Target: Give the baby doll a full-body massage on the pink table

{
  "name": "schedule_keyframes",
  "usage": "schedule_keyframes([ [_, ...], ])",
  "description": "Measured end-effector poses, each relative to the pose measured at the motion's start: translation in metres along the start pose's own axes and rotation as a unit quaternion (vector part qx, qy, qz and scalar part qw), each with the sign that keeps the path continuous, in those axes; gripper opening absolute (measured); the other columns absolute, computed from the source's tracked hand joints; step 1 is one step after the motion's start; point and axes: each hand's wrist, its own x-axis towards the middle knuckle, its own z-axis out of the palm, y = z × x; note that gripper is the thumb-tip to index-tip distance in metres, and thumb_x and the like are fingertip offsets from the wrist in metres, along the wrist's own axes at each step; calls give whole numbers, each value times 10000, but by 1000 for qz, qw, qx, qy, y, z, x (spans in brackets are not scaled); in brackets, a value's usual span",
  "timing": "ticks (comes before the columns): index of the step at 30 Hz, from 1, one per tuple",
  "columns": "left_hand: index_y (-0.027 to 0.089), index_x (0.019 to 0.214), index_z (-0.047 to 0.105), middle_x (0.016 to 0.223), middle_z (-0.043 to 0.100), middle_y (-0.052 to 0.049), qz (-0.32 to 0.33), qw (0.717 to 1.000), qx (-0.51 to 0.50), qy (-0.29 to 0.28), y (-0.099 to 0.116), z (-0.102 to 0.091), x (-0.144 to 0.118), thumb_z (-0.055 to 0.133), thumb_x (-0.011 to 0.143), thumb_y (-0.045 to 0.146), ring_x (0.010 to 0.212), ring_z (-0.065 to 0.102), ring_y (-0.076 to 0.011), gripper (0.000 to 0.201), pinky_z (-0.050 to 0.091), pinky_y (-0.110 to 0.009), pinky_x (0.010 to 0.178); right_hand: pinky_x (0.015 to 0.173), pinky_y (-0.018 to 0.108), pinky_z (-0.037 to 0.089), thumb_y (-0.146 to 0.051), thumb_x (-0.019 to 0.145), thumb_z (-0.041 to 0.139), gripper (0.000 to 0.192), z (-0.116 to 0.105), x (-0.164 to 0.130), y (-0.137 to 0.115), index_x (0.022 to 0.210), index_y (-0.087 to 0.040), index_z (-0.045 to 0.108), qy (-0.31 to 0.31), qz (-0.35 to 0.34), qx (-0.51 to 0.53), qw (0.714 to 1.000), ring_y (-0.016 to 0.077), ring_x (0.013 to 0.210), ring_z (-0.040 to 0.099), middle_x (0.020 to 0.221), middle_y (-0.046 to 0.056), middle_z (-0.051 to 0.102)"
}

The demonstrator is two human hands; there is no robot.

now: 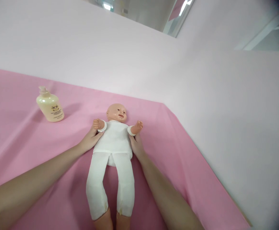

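Under doll's (113,140) arms, both hands

Pump bottle (50,108) far left, wall behind

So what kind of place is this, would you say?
Probably a baby-care practice station: a baby doll in white lies face up on a pink sheet, held by both hands, with a pump bottle of cream-coloured lotion beside it.

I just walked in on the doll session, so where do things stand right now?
Done: the baby doll lies on its back on the pink cloth, dressed in white. In hand: the left hand and right hand hold its sides under the arms. Left: the pump bottle stands untouched, apart from both hands.
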Motion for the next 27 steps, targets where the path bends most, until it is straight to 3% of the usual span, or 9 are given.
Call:
schedule_keyframes([
  [3,174,1301,503,1340,578,-136,-20,1000,-7,-16,0,0,-1,490,911,543,1276,513,-328,537,381,-482,1114,1188,477,294,-541,883,523,597,0,0,0,1402,-251,466,0,7,25,1000,257,1408,407,1482,80,486],
  [9,185,1375,438,1434,492,-127,-59,998,-24,19,2,0,-6,382,958,554,1403,383,-294,559,253,-480,1198,1187,466,308,-568,912,468,584,0,-2,-4,1390,-233,491,2,18,32,999,249,1402,423,1472,90,502],
  [13,191,1392,431,1473,460,-122,-67,997,-38,17,5,0,-6,322,975,565,1423,361,-283,571,244,-465,1206,1174,475,324,-547,902,491,569,0,-1,-3,1373,-229,508,-1,13,33,999,260,1376,450,1441,97,529],
  [17,197,1423,398,1467,469,-120,-37,999,-11,2,5,0,-4,405,952,548,1398,390,-297,588,284,-477,1186,1170,477,317,-473,878,534,521,0,0,0,1343,-238,536,3,-2,25,1000,266,1352,459,1413,92,537],
  [22,270,1387,481,1453,484,-71,42,999,18,-30,7,-1,-5,472,936,520,1397,377,-289,516,280,-468,1193,1154,468,328,-393,872,538,399,0,1,1,1242,-273,625,-5,-60,10,998,251,1280,497,1307,61,592],
  [27,284,1358,533,1449,473,-65,31,999,13,-34,17,-3,-7,525,917,490,1397,372,-284,487,308,-447,1184,1142,466,345,-360,866,536,395,-1,1,-1,1243,-288,628,-7,-58,6,998,245,1257,509,1303,53,594],
])
